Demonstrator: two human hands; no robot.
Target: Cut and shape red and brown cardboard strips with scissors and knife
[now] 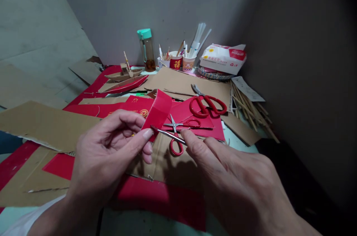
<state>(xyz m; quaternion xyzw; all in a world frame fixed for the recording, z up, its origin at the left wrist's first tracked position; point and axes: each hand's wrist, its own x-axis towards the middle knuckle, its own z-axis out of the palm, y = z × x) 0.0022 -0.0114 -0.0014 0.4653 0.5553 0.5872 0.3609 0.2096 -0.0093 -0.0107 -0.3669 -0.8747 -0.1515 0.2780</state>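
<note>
Red card strip (157, 111) stands pinched between my left hand's (111, 146) thumb and fingers, lifted off the table so its lower edge meets the small scissors (170, 135) my right hand (237, 176) grips, blades nearly closed. Cardboard sheets (44, 124) crowd the left; big red scissors (208, 104) lie beyond. Free room is only near me.
</note>
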